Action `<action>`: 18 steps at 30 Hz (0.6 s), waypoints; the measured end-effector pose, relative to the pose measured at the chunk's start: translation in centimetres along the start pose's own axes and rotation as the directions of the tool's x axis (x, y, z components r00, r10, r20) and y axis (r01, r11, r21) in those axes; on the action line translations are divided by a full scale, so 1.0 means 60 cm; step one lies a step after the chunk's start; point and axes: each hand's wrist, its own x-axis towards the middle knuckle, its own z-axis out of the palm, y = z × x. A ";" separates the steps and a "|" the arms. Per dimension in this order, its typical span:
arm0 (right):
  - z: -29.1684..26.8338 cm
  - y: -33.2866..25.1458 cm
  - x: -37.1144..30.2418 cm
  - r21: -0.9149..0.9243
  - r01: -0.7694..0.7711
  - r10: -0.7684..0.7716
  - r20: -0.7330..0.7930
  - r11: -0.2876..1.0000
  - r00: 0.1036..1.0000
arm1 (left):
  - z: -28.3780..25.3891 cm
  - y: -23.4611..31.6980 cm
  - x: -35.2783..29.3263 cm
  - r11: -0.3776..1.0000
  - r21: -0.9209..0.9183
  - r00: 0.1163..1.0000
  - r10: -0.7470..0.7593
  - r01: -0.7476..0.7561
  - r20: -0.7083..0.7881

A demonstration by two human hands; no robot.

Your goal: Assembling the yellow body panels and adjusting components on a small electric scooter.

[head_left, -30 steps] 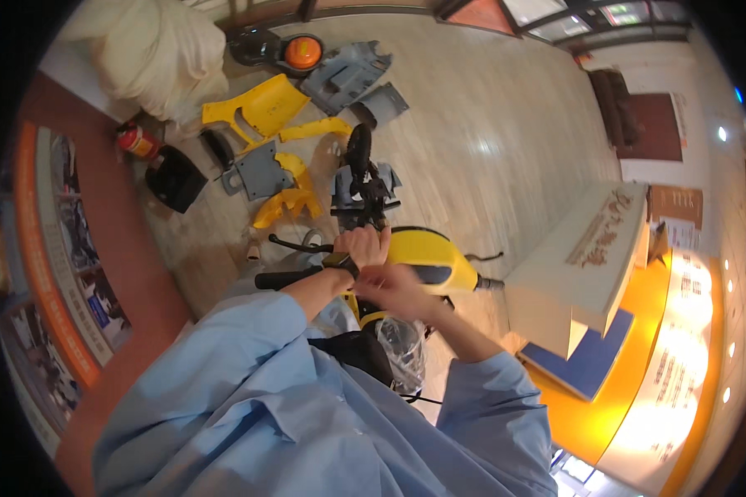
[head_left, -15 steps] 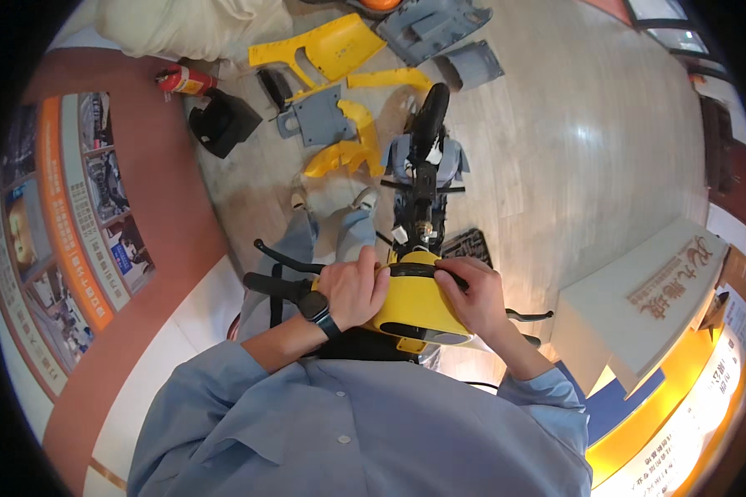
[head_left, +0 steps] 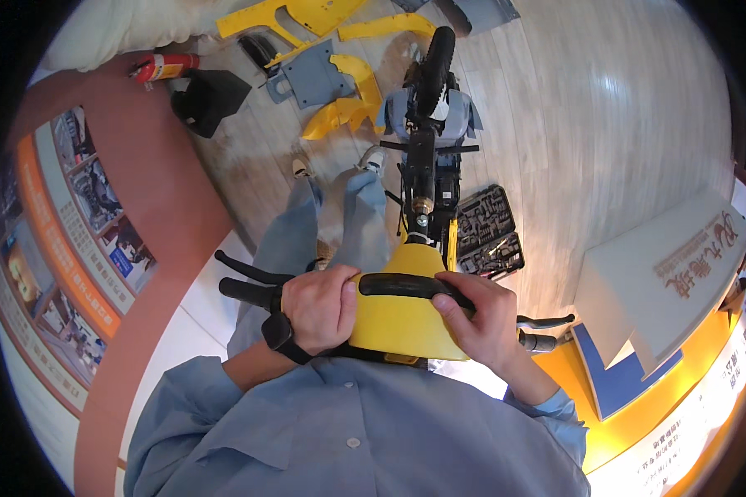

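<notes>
A yellow scooter headlight cover (head_left: pixel 402 327) sits between my hands at the handlebar, just in front of my shirt. A curved black strip (head_left: pixel 402 286) runs across its top. My left hand (head_left: pixel 319 311) is closed against the cover's left side, its fingertips mostly hidden. My right hand (head_left: pixel 482 319) grips the right side, thumb on the yellow face and fingers over the right end of the black strip. Left of my left hand are a black handlebar grip (head_left: pixel 247 291) and brake lever (head_left: pixel 253 267). The right brake lever (head_left: pixel 547 320) shows beyond my right hand.
The stripped scooter frame (head_left: pixel 423 161) with its wheel (head_left: pixel 436 70) stretches ahead. An open black tool case (head_left: pixel 487 232) lies right of it. Yellow panels (head_left: pixel 340 116), a grey panel (head_left: pixel 311 74) and a black box (head_left: pixel 210 101) lie left. A white sign (head_left: pixel 663 277) stands right.
My left hand has moved from the cover's top to its left side. The cover's dark lower window has gone out of sight. The view has shifted, showing more of the tool case.
</notes>
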 end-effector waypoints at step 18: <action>-0.005 0.069 -0.065 -0.075 -0.056 0.042 -0.174 0.996 0.984 | -0.001 -0.013 0.017 0.995 -0.095 0.994 0.038 -0.029 0.098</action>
